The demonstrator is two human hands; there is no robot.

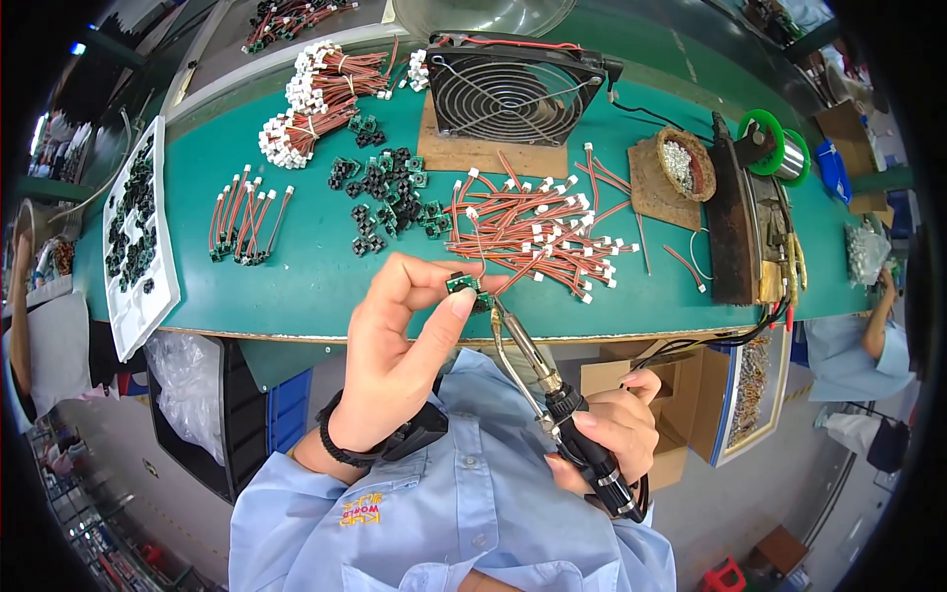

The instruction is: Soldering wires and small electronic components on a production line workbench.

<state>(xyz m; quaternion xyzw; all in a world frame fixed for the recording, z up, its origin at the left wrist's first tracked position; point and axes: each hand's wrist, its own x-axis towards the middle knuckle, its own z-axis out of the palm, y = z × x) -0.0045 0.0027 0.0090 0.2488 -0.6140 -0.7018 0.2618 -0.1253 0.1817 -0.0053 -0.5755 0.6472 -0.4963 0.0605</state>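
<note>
Between the thumb and fingers of my left hand (395, 340) is a small green circuit board (468, 286) with black parts on it. A red-brown wire with a white connector runs up from the board. My right hand (617, 434) is closed around a black-handled soldering iron (572, 419), which has a thin metal feed tube along its side. The iron's tip meets the board's right edge; whether it touches a joint is too small to tell. Just beyond my left hand lies a loose heap of red-brown wires (552, 237) with white connectors.
Small black-and-green boards (395, 187) lie behind my left hand, wired boards (247, 222) farther left, beside a white tray (158, 276). A black fan (513, 94) stands at the back. Bundled wires (306, 118), a round bowl (686, 165) and a green solder spool (774, 148) surround the work.
</note>
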